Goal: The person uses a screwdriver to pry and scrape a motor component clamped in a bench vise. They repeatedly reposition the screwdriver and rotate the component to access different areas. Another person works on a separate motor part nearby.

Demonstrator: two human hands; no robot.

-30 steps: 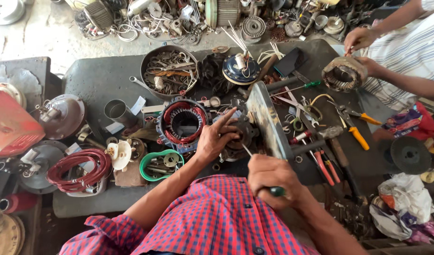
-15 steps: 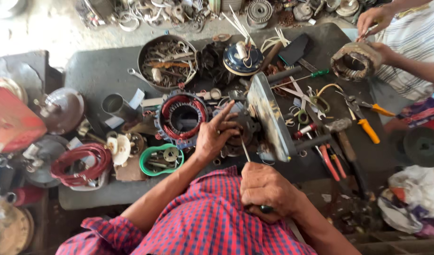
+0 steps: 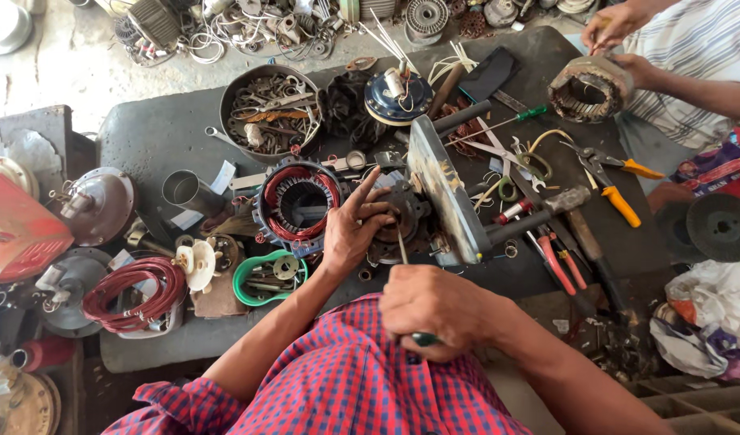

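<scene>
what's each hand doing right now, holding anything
Left hand: fingers spread, pressing on the dark round motor part.
Right hand: closed around the screwdriver.

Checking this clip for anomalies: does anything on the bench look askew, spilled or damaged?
Nothing looks broken or spilled. The bench is just crowded with motor parts. The left hand steadies a dark motor plate while the right hand works a screwdriver into it.
</scene>
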